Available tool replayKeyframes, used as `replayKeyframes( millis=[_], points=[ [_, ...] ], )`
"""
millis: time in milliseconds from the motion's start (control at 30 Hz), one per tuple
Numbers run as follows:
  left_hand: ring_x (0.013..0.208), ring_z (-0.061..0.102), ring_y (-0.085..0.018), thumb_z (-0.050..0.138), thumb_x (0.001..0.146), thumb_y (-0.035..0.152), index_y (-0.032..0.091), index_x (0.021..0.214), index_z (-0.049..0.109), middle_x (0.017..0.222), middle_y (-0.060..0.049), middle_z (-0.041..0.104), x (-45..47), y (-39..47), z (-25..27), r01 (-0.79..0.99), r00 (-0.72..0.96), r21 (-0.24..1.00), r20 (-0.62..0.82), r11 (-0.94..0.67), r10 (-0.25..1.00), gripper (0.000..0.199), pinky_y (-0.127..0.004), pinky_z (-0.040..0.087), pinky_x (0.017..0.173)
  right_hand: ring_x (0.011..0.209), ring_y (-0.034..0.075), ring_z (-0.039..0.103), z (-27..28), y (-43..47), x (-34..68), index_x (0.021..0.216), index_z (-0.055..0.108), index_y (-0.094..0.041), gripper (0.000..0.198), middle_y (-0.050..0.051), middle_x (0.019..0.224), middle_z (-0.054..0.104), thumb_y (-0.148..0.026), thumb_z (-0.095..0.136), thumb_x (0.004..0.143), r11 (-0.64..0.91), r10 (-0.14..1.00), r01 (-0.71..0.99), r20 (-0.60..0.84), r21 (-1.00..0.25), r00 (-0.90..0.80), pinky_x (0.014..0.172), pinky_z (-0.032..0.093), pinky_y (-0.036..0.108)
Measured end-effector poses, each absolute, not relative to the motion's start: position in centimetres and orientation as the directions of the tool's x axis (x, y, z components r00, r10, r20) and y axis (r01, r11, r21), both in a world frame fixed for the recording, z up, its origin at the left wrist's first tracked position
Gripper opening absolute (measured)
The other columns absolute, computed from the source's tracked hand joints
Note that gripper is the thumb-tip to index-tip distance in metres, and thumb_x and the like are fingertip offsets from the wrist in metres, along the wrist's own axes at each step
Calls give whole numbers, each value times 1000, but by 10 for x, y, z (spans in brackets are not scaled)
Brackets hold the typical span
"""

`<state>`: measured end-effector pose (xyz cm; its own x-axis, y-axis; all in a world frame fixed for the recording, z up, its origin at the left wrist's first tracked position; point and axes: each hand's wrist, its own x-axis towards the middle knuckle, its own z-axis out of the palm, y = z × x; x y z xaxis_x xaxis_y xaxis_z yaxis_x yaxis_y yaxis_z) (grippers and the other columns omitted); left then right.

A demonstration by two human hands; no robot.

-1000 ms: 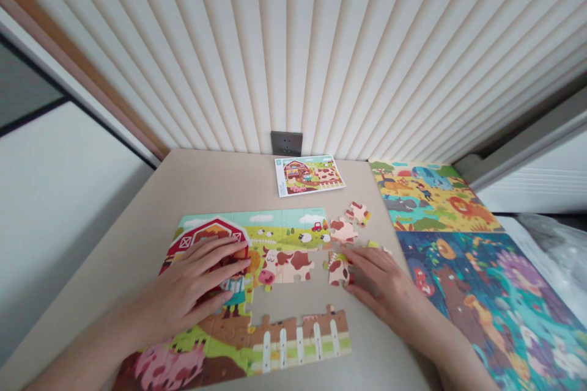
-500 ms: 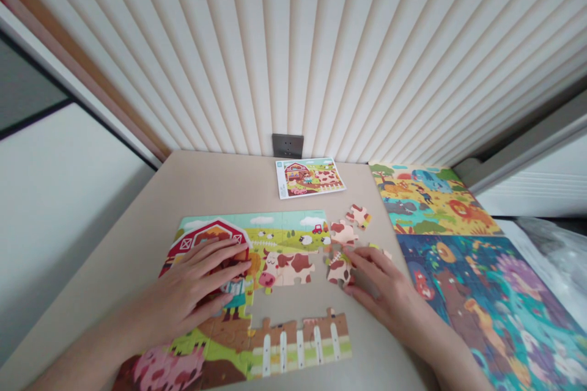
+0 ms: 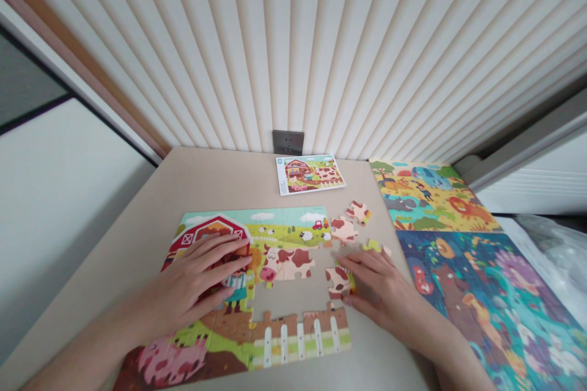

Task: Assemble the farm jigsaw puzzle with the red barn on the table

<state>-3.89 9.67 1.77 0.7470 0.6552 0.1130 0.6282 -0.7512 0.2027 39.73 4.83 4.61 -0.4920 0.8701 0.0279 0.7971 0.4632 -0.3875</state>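
A partly joined farm jigsaw puzzle [image 3: 270, 220] lies on the table, with a barn, a pig, a fence and part of a cow. My left hand [image 3: 202, 281] rests flat over the barn and farmer area, fingers stretched out. At the right side of the gap, my right hand [image 3: 380, 284] grips a brown-and-white puzzle piece [image 3: 338, 282] between thumb and fingers, close above the fence section [image 3: 300, 339]. Two loose cow-patterned pieces, a pink one [image 3: 343, 230] and a smaller-looking one [image 3: 358, 212], lie beyond that hand. A green-edged piece [image 3: 372, 245] is partly hidden behind it.
A picture card [image 3: 310, 175] of the farm scene lies at the back, below a wall socket [image 3: 288, 142]. Along the right are a savanna puzzle [image 3: 431, 195] and a dark forest puzzle [image 3: 495, 305]. A pleated white panel [image 3: 293, 43] rises behind the table.
The piece in my right hand has turned and moved slightly nearer me, its lower end now by the fence section's top edge. My left hand stays on the puzzle.
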Motion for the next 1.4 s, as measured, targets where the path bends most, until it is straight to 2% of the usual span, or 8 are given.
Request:
replayKeyframes(
  millis=[167, 600, 900, 1133, 1400],
  points=[
    [152, 42, -29, 61, 104, 33, 39, 155, 53, 164, 0, 47, -38, 97, 20, 620, 749, 227, 115, -751, 653, 52, -49, 42, 125, 123, 29, 67, 41, 49, 391, 152, 56, -30, 56, 11, 135, 68, -38, 71, 99, 444, 885, 791, 66, -421, -461, 104, 60, 47],
    [153, 40, -30, 59, 105, 33, 39, 156, 52, 166, 0, 45, -36, 97, 22, 633, 747, 203, 97, -747, 658, 52, -52, 42, 125, 123, 29, 64, 41, 55, 378, 145, 60, -27, 44, 11, 130, 67, -30, 66, 101, 478, 875, 782, 141, -399, -463, 103, 58, 46],
    [154, 37, -30, 58, 106, 34, 40, 157, 49, 167, 1, 43, -36, 97, 20, 623, 757, 208, 85, -754, 648, 52, -54, 40, 126, 127, 28, 62, 40, 66, 365, 132, 70, -28, 30, 11, 134, 66, -22, 59, 105, 540, 840, 749, 184, -385, -511, 106, 55, 51],
    [153, 40, -30, 60, 104, 34, 39, 155, 53, 165, -1, 47, -35, 98, 21, 623, 742, 260, 104, -738, 663, 52, -54, 41, 126, 129, 28, 62, 36, 67, 360, 130, 72, -27, 30, 11, 135, 69, -20, 59, 104, 607, 794, 734, 262, -305, -548, 104, 56, 50],
    [153, 40, -30, 60, 104, 33, 38, 154, 54, 164, -1, 47, -35, 98, 20, 617, 741, 276, 109, -737, 662, 51, -54, 40, 126, 128, 30, 63, 39, 63, 349, 126, 73, -24, 26, 11, 134, 71, -20, 59, 105, 593, 801, 777, 255, -210, -542, 107, 51, 51]
  ],
)
